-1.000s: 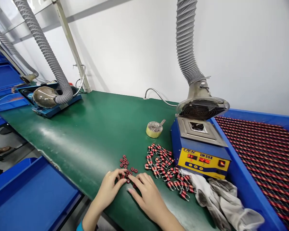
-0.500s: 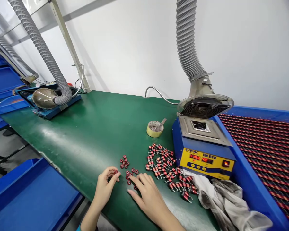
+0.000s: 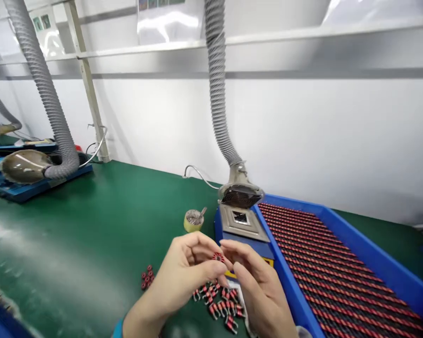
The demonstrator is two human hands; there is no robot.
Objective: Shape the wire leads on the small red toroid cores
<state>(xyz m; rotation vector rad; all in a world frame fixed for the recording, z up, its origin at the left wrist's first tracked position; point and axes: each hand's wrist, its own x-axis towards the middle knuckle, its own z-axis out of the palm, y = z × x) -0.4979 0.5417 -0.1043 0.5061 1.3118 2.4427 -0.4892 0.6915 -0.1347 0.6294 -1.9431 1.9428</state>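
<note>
A small toroidal coil, wound in red and black wire, is pinched between the thumb and fingers of my left hand. My right hand is cupped close against the left fingertips. Its fingers are bent, with thumb and forefinger apart, beside the coil; whether they touch it is hard to see. On the green bench below lie several loose coils, partly behind my left wrist. A pile of red coils with bent wire leads spreads beneath both hands, which hide part of it.
Ahead stands a yellowish cup with a small scoop in it. A blue solder pot sits under a fume hose. Right of it, a blue tray holds rows of red and black coils. Another hooded unit is far left.
Both hands have risen from the bench and come together, the left with a coil in its fingers. The right hand has left the loose coils. My view has tilted up and turned right.
</note>
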